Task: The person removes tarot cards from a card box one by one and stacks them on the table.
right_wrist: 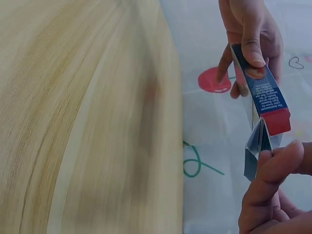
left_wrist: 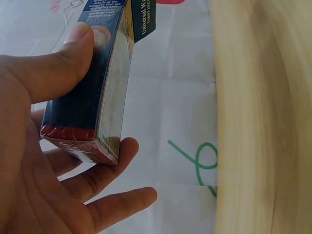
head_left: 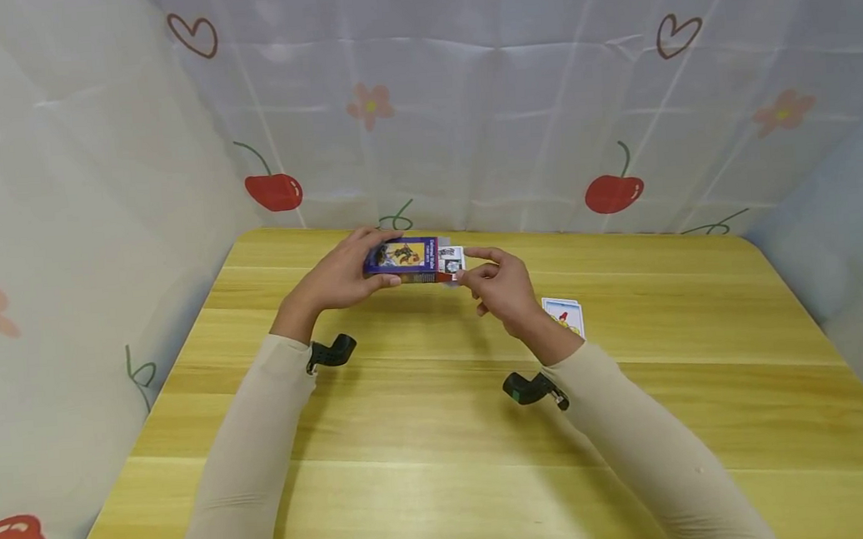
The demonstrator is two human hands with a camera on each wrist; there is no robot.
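Gripping the box (head_left: 402, 256) between thumb and fingers, the left hand (head_left: 336, 273) holds it above the table (head_left: 417, 488) near the far edge. At the box's right end, by a red flap (right_wrist: 276, 122), the right hand (head_left: 506, 287) pinches a printed insert (head_left: 451, 260) that juts from the opening. A few cards (head_left: 564, 314) lie on the table near the right hand, partly hidden.

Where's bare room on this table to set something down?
The yellow wooden table is bare between the left beige sleeve and right beige sleeve, and right of the white-edged picture cards toward its right edge. It's crowded over the far middle, with left grip, right grip and the blue cardboard box.
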